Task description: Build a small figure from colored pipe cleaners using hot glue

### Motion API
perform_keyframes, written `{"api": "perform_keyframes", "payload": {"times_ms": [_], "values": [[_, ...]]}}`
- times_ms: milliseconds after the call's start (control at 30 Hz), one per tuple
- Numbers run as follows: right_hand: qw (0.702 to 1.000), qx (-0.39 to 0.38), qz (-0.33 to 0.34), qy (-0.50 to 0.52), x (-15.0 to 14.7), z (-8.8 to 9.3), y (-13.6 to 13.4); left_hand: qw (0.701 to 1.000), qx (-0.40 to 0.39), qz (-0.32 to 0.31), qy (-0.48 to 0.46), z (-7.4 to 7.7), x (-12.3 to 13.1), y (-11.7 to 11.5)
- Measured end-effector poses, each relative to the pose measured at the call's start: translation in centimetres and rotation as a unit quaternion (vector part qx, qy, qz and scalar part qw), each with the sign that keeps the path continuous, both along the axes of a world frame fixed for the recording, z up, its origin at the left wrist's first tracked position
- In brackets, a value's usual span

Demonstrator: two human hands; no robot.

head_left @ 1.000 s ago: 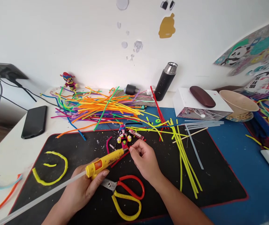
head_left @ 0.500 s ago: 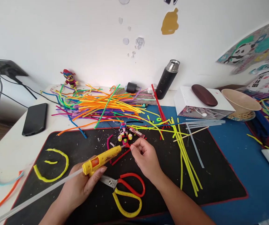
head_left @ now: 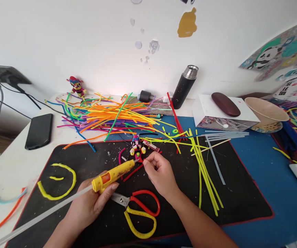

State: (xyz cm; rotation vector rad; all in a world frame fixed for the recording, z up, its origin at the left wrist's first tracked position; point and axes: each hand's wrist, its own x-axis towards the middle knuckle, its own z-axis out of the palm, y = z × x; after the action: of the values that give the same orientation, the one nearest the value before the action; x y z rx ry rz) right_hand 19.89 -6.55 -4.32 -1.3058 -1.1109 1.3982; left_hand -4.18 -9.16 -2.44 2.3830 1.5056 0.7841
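Note:
My left hand point(head_left: 89, 203) is wrapped round a yellow glue gun point(head_left: 113, 175), with a long clear glue stick point(head_left: 45, 215) coming out of its back. The gun's tip points at the base of a small colourful figure point(head_left: 137, 148) standing on the black mat point(head_left: 182, 203). My right hand point(head_left: 160, 172) pinches a small red piece point(head_left: 141, 160) beside the tip, at the figure's lower end. Whether tip and piece touch is too small to tell. Scissors point(head_left: 140, 213) with red and yellow handles lie below the hands.
Coloured pipe cleaners point(head_left: 112, 115) are heaped behind the mat, with yellow ones point(head_left: 204, 172) at right. A second figure point(head_left: 76, 86), a phone point(head_left: 39, 131), a black flask point(head_left: 185, 86), a white box point(head_left: 202, 106) and a beige bowl point(head_left: 266, 108) stand or lie around.

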Motion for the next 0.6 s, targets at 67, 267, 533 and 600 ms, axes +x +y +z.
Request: {"api": "perform_keyframes", "payload": {"times_ms": [67, 267, 533, 600], "values": [[1.0, 0.002, 0.001, -0.001, 0.03, -0.05, -0.05, 1.0, 0.009, -0.002, 0.007, -0.07, 0.0, 0.06], [1.0, 0.006, 0.0, -0.001, 0.1, -0.16, -0.04, 0.999, 0.027, -0.012, 0.013, -0.18, 0.05, 0.08], [1.0, 0.009, 0.0, 0.007, 0.12, -0.36, -0.17, 0.999, 0.031, -0.03, 0.013, 0.63, 0.8, 0.21], [1.0, 0.01, 0.0, 0.006, 0.13, -0.45, -0.16, 0.999, 0.035, -0.036, 0.016, 0.51, 0.76, 0.16]]}}
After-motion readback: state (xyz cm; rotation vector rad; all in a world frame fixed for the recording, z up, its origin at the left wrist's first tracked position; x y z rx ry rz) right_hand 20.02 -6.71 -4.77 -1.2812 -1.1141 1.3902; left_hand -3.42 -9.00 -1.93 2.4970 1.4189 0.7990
